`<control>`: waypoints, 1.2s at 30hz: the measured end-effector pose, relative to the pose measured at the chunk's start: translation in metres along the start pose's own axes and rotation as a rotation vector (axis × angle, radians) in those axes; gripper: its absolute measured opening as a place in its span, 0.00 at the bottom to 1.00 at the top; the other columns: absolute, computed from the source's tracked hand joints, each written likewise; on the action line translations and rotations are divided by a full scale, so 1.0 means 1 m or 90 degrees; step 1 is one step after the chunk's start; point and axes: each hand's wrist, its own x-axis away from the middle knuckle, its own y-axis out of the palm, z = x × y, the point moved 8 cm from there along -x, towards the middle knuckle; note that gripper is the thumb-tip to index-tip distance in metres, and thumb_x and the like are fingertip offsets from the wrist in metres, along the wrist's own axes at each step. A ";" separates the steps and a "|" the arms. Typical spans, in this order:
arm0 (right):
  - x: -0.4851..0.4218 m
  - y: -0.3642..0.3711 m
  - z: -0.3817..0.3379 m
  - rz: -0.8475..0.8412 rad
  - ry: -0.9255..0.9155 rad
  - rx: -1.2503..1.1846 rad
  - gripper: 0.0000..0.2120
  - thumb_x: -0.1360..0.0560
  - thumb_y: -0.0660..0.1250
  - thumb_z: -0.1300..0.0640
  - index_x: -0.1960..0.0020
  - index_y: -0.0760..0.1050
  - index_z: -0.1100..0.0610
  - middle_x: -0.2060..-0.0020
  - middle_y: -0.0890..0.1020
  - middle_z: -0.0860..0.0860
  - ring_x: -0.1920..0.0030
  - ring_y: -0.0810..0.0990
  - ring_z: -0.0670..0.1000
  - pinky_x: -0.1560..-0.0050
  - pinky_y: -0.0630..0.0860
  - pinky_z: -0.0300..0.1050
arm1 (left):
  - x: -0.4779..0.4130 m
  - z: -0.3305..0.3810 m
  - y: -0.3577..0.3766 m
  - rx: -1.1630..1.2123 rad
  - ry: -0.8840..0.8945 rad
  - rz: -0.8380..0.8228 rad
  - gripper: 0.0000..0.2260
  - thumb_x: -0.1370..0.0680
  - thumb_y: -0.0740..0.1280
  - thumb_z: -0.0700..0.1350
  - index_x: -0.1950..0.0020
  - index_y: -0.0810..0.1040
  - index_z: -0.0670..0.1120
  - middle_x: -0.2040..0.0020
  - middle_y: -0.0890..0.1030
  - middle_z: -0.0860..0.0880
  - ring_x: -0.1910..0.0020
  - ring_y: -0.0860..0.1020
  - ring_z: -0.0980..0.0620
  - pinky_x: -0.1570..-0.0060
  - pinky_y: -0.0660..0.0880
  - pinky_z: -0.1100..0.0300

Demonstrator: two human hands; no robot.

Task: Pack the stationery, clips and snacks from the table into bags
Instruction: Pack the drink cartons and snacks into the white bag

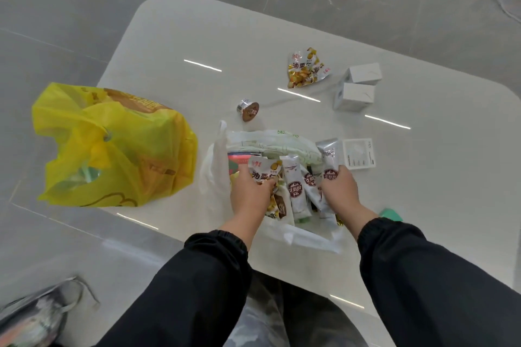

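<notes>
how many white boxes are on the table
3: far box and near box adjacent at right, flat box by the white bag; more may be hidden in bags.

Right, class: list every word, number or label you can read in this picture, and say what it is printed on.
"油栗仁": loose snack packet on the table.
"油栗仁": second snack packet, in the left hand.
"45": corner of the flat white box; other print too small.
Silver sachets and small cup: labels too blurred to read.
</notes>
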 end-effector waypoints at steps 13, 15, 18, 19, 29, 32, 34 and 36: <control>0.011 0.024 0.029 -0.031 0.056 0.065 0.06 0.22 0.61 0.58 0.48 0.71 0.60 0.52 0.77 0.56 0.52 0.75 0.57 0.52 0.71 0.46 | 0.003 -0.022 0.011 -0.086 0.013 -0.119 0.19 0.27 0.72 0.45 0.40 0.70 0.48 0.43 0.79 0.50 0.44 0.77 0.48 0.48 0.75 0.57; 0.011 0.024 0.027 -0.033 0.034 0.043 0.04 0.21 0.60 0.58 0.51 0.72 0.58 0.55 0.78 0.56 0.54 0.76 0.57 0.55 0.70 0.44 | 0.002 -0.021 0.016 -0.132 0.036 -0.162 0.19 0.28 0.73 0.45 0.40 0.70 0.49 0.44 0.78 0.51 0.45 0.77 0.49 0.50 0.75 0.56; 0.007 0.022 0.028 -0.027 0.009 0.098 0.05 0.22 0.60 0.59 0.50 0.72 0.60 0.57 0.77 0.55 0.54 0.76 0.58 0.57 0.69 0.44 | -0.003 -0.014 0.013 -0.276 0.109 -0.142 0.20 0.27 0.70 0.45 0.38 0.69 0.49 0.45 0.78 0.50 0.47 0.77 0.47 0.52 0.76 0.54; 0.007 0.021 0.030 -0.028 0.010 0.123 0.06 0.23 0.61 0.60 0.47 0.72 0.61 0.55 0.77 0.55 0.54 0.76 0.58 0.56 0.70 0.44 | -0.003 -0.010 0.009 -0.319 0.141 -0.121 0.19 0.27 0.70 0.45 0.38 0.69 0.49 0.45 0.78 0.49 0.46 0.77 0.46 0.52 0.76 0.54; 0.021 0.020 -0.023 0.010 -0.235 0.313 0.23 0.24 0.60 0.58 0.29 0.62 0.59 0.32 0.66 0.55 0.33 0.65 0.54 0.33 0.64 0.48 | 0.004 0.050 0.002 -0.462 0.392 -0.034 0.26 0.21 0.61 0.49 0.24 0.57 0.48 0.26 0.62 0.46 0.28 0.60 0.46 0.31 0.61 0.53; 0.019 0.018 -0.050 0.016 -0.295 0.326 0.26 0.22 0.60 0.55 0.27 0.59 0.59 0.28 0.62 0.55 0.29 0.60 0.55 0.28 0.60 0.50 | -0.001 0.070 0.001 -0.496 0.416 -0.031 0.28 0.19 0.57 0.51 0.22 0.49 0.50 0.22 0.48 0.46 0.23 0.47 0.46 0.26 0.48 0.49; 0.015 0.014 -0.066 0.020 -0.316 0.346 0.27 0.21 0.59 0.53 0.26 0.57 0.59 0.26 0.59 0.56 0.26 0.57 0.55 0.26 0.57 0.51 | -0.008 0.081 0.000 -0.523 0.431 -0.025 0.29 0.19 0.55 0.52 0.22 0.45 0.52 0.22 0.42 0.47 0.23 0.41 0.47 0.26 0.43 0.47; 0.010 0.009 -0.079 0.031 -0.330 0.363 0.27 0.21 0.59 0.53 0.25 0.57 0.59 0.25 0.57 0.56 0.25 0.54 0.55 0.25 0.54 0.51 | -0.014 0.089 -0.004 -0.538 0.432 -0.018 0.30 0.19 0.55 0.52 0.22 0.43 0.52 0.22 0.40 0.47 0.24 0.38 0.48 0.27 0.41 0.45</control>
